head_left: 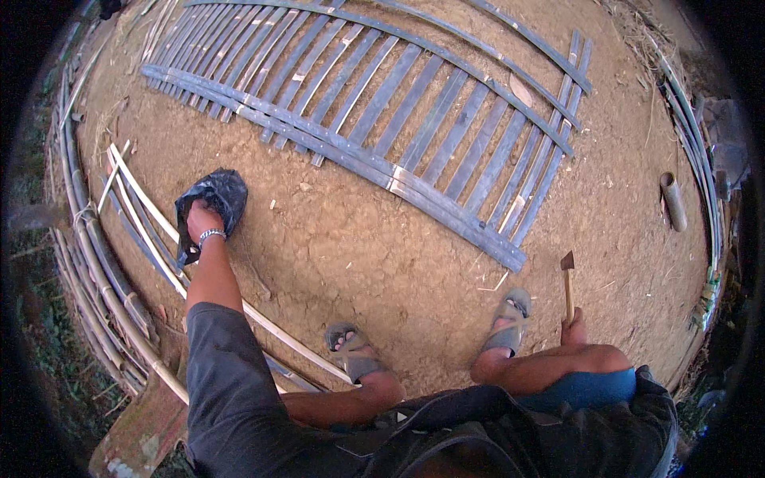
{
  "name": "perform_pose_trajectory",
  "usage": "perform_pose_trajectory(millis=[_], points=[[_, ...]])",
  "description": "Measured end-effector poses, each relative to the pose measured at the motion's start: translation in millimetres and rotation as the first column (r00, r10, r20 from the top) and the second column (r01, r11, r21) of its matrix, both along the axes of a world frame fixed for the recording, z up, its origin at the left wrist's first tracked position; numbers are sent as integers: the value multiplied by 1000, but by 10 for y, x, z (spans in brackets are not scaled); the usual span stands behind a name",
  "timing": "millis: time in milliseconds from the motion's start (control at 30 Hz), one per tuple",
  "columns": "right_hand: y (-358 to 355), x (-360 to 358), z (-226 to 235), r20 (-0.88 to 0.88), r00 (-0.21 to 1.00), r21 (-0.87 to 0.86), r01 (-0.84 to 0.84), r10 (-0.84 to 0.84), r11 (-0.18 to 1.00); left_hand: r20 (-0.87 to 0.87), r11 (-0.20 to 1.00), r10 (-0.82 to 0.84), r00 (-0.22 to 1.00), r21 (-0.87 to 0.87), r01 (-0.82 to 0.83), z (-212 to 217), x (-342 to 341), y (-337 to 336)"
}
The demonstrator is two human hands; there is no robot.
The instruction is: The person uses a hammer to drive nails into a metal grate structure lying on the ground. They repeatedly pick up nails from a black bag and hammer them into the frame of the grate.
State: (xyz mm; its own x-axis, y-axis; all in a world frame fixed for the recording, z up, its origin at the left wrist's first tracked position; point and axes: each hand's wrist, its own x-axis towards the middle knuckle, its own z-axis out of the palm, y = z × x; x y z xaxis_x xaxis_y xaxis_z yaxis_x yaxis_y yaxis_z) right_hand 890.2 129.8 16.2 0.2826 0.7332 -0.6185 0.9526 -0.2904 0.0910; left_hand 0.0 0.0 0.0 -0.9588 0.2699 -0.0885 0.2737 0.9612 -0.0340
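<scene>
My left hand [204, 218], with a metal chain bracelet at the wrist, reaches into the mouth of a black plastic bag [227, 195] on the ground at the left. The bag hides its fingers and whatever lies inside. Low on the right, beside my knee, my right hand [573, 328] is closed around the wooden handle of a hammer [568, 291], its small dark head pointing up and away. Ahead of me lies a panel of split bamboo slats [406, 119], fixed across long bamboo rails [343, 143].
Pale bamboo strips [295, 342] lie between the bag and my left foot. Bundled bamboo poles [103, 279] line the left edge. A short bamboo tube [673, 202] lies at the right, near more long poles [697, 151]. My sandalled feet stand on bare dirt [335, 247].
</scene>
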Motion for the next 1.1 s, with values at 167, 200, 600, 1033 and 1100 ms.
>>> perform_pose_trajectory(millis=[167, 200, 600, 1033, 1100], points=[[246, -48, -35, -163, 979, 194, -90, 123, 977, -320, 927, -225, 920, 221, 304, -302, -292, -212], [229, 23, -3, -126, 986, 179, -88, 112, 980, -248, 919, -202, 948, 287, 271, -253, -71, -40], [343, 71, -339, -88, 991, -35, -105, 102, 994, -131, 773, 61, 990, 633, 36, 146, 318, 36], [321, 60, -487, -162, 979, -39, -128, 120, 991, 835, 259, -380, 398, 509, -821, -1079, 3277, 1211], [318, 19, -356, -158, 981, -31, -120, 114, 992, 869, 268, -323, 375, 464, -844, -966, 3561, 1461]])
